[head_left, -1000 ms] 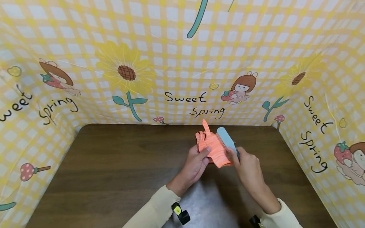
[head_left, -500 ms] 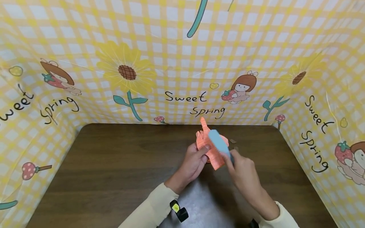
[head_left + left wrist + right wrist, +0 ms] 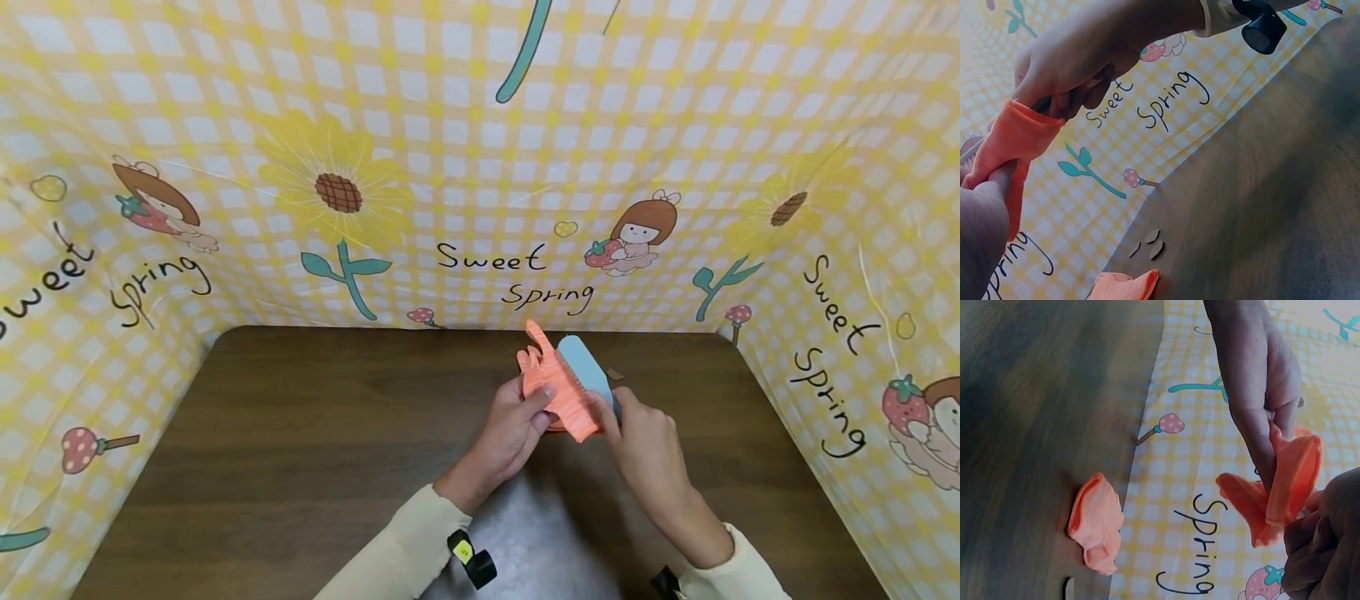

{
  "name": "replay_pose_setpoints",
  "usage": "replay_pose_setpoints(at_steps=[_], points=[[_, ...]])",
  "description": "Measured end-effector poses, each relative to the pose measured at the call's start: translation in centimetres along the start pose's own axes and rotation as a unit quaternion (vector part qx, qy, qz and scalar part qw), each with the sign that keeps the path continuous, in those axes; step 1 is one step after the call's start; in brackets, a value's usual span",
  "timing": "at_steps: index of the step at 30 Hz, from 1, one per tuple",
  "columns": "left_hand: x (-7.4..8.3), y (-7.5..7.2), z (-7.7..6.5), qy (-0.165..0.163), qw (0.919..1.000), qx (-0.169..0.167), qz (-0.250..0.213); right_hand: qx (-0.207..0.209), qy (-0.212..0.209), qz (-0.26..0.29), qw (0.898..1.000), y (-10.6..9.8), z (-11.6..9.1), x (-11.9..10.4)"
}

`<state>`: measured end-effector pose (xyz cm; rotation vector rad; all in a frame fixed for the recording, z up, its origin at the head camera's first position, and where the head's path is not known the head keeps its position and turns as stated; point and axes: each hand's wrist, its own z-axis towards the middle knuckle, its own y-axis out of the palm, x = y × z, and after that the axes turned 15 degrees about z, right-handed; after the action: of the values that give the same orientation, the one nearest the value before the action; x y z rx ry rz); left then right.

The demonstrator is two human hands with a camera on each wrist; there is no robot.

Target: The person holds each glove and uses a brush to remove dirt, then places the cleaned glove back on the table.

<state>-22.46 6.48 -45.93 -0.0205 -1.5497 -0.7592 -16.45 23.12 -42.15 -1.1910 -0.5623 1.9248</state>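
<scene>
My left hand (image 3: pixel 506 433) pinches an orange knitted glove (image 3: pixel 561 392) by its palm, thumb on top, above the table. One glove finger points away from me. A light-blue brush (image 3: pixel 585 364) is in my right hand (image 3: pixel 651 450), gripped near its lower end, its bristle side along the glove's right edge. In the left wrist view the glove's cuff (image 3: pixel 1032 125) hangs around the brush hand's fingers, and the brush is mostly hidden. A second orange glove (image 3: pixel 1096 522) lies on the table below, largely covered in the head view.
Several small brown flakes (image 3: pixel 1156 250) lie on the dark wooden table (image 3: pixel 300 433) near its far side. A yellow checked cloth (image 3: pixel 480 167) with printed flowers and words stands around the back and sides.
The brush swept leftward across the glove, then came back to the glove's right edge. The glove tilted slightly with it, while my left hand kept its grip.
</scene>
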Motion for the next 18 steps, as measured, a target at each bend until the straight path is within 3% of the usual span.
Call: replay_pose_setpoints(at_steps=[8,14,18], points=[[-0.1,0.2,-0.1,0.003,0.9999,-0.010,-0.003,-0.007,0.042,0.011,0.999,-0.6,0.3,1.0],[-0.4,0.2,-0.1,0.004,1.0000,0.006,0.004,-0.026,0.092,0.037,0.995,-1.0,0.6,1.5],[-0.4,0.3,0.0,0.012,0.9998,0.013,0.002,-0.006,0.086,0.044,0.995,-1.1,0.7,1.0]])
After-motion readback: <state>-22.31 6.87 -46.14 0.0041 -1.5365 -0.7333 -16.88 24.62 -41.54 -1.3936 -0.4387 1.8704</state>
